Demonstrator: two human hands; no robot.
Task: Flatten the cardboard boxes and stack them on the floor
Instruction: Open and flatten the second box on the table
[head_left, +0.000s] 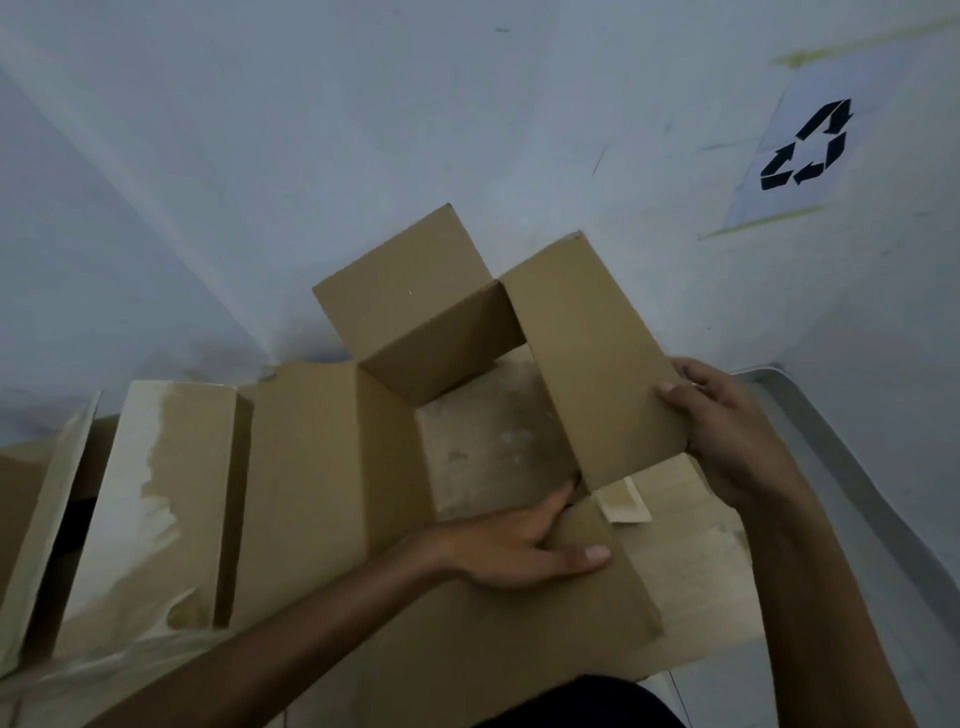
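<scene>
An open brown cardboard box (441, 338) is held in front of me, hollow through the middle, with its flaps spread outward. My right hand (727, 431) grips the edge of the long right flap (597, 364), thumb on top. My left hand (524, 545) clasps the near wall of the box, fingers reaching inside and thumb on the outside. Beneath the box lies flattened cardboard (691, 587) with a strip of tape (621, 501) on it.
Another open cardboard box (156, 499) with pale, worn flaps stands at the left against the wall. A sheet with a black recycling symbol (805, 145) is taped to the white wall at upper right. A grey rim (841, 457) runs along the right.
</scene>
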